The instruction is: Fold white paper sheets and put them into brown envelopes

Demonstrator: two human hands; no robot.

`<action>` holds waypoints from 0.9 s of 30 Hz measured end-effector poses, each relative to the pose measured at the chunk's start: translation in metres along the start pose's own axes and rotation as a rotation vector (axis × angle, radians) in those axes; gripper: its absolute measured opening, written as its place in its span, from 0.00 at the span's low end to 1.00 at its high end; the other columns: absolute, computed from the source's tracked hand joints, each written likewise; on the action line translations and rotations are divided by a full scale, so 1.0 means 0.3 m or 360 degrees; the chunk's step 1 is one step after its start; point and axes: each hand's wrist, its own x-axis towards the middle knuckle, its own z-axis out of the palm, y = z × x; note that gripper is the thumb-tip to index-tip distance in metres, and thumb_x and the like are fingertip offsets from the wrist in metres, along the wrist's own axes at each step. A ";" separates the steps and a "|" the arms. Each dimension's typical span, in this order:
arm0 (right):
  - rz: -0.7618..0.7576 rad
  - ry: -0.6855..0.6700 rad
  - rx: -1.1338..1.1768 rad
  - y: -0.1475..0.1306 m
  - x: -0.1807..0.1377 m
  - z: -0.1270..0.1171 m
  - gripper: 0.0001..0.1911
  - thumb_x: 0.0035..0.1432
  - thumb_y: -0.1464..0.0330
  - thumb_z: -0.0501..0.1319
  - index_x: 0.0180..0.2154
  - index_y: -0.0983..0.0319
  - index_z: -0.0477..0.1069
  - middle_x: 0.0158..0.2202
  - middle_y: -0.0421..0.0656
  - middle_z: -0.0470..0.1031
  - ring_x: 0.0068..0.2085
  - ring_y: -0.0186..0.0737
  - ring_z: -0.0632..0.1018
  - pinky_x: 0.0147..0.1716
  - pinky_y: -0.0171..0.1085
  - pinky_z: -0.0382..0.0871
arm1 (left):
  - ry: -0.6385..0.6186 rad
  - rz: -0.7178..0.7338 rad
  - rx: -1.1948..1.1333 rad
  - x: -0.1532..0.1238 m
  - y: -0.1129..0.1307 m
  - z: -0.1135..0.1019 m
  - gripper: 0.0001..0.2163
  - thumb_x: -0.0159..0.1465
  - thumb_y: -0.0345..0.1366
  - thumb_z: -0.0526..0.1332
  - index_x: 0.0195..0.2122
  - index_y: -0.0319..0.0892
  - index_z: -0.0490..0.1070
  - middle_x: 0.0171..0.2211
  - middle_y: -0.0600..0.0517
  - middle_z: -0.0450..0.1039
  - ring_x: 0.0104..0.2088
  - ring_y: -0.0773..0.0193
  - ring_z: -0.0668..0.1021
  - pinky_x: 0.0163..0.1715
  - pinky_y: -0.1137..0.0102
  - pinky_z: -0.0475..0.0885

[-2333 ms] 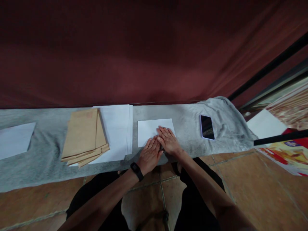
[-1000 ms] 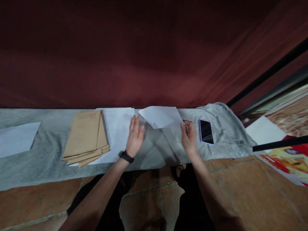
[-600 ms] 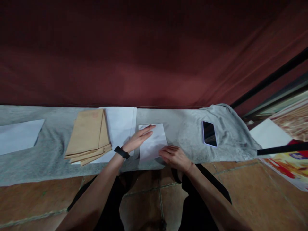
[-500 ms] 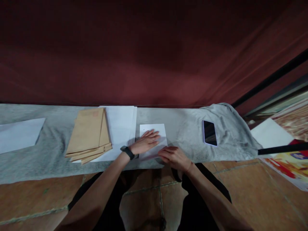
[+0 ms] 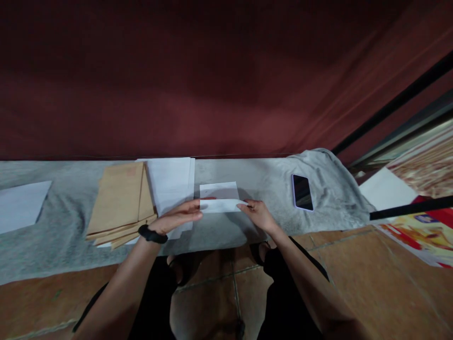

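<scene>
Between my hands a white sheet of paper [image 5: 220, 206] is bent over, its near part raised into a curved fold and its far part flat on the grey cloth. My left hand [image 5: 180, 217], with a dark band on the wrist, grips the fold's left end; a fingertip shows behind the fold and the thumb lies in front. The right end is pinched by my right hand [image 5: 259, 214], thumb over the paper. A small dark mark shows on the flat part.
Left of my hands, brown envelopes [image 5: 116, 198] overlap a stack of white sheets [image 5: 171, 179]. Another white sheet [image 5: 23, 205] lies far left. A phone [image 5: 302, 192] rests on the grey cloth [image 5: 272, 182] at right, near a black bar [image 5: 410, 208]. A dark red curtain hangs behind.
My left hand has come off the paper's flat surface and moved left to its edge. My right hand has lifted the near edge, and the sheet's near part is now raised and folded over.
</scene>
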 end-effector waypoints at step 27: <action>0.0179 0.0357 -0.1061 -0.027 0.080 0.116 0.15 0.67 0.58 0.56 0.38 0.60 0.76 0.44 0.52 0.75 0.48 0.53 0.71 0.48 0.49 0.63 | 0.0798 -0.0783 0.1385 0.121 -0.042 0.141 0.12 0.66 0.44 0.54 0.35 0.46 0.74 0.35 0.46 0.80 0.37 0.55 0.80 0.32 0.68 0.67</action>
